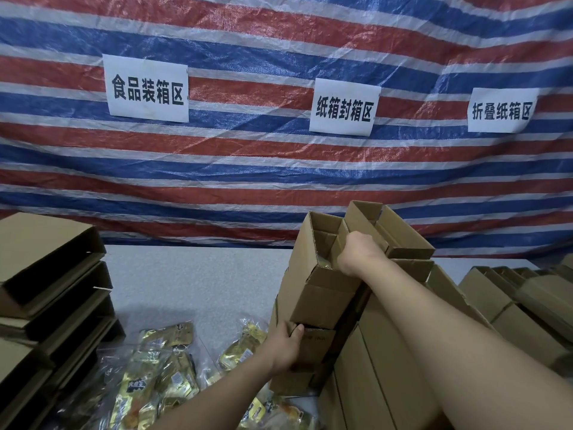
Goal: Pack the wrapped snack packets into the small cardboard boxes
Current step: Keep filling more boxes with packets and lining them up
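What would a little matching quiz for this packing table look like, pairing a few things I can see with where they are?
Things:
1. left hand
2. right hand
3. snack packets
4. closed boxes

Places:
A. stacked at the table's left edge
B. loose on the table, near the front, left of the middle
C. gripping the rim of the open box on top of the pile
D. holding a lower box in the same pile

Pairs: 1-D, 2-C, 3-B, 4-A
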`<state>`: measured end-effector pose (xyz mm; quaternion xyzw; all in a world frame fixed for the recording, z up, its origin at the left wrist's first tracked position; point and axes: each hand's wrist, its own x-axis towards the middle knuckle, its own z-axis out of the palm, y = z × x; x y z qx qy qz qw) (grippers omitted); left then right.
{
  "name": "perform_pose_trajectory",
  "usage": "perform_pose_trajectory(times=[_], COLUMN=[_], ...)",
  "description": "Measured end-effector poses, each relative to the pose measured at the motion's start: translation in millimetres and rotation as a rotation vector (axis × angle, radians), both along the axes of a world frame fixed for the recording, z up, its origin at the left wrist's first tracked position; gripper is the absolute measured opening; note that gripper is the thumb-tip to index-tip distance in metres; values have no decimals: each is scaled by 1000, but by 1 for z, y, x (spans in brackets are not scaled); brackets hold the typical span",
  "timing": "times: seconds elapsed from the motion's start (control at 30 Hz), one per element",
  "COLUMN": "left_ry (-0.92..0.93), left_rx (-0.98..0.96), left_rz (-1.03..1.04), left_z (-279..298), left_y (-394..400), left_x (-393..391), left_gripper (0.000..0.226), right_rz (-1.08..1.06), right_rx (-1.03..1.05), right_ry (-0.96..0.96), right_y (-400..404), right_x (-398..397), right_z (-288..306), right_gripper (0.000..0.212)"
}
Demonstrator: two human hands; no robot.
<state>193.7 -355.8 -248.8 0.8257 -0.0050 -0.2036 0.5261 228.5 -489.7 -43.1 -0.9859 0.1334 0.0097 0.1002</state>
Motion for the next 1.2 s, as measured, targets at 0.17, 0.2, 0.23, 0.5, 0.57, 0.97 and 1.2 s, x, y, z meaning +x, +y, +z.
perform_pose_trajectory(times=[0.17,0.2,0.23,0.5,0.57,0.97,1.2], left_ry=[-113,-140,-159,-187,-192,-234,-215], left_rx=[-32,-14,6,71,74,246,199], left_rz=[6,6,6,-25,-35,-23,122], left_z=[2,4,6,11,14,63,64], left_y=[-2,-2,-2,0,3,74,163], left_x=[-1,-1,-2,-7,-8,-41,-115], left_gripper=[51,54,55,48,44,49,36], right_rz=[10,11,12,33,33,164,188], right_rx=[22,23,21,-8,-15,-10,188], right_ry=[-4,-10,-16,-58,-50,-300,-326], right_y=[2,2,2,7,6,28,71], right_x=[-3,-3,-4,-8,-10,-35,-97], right_z=[1,1,1,2,4,15,-13], right_gripper=[29,29,28,24,22,28,34])
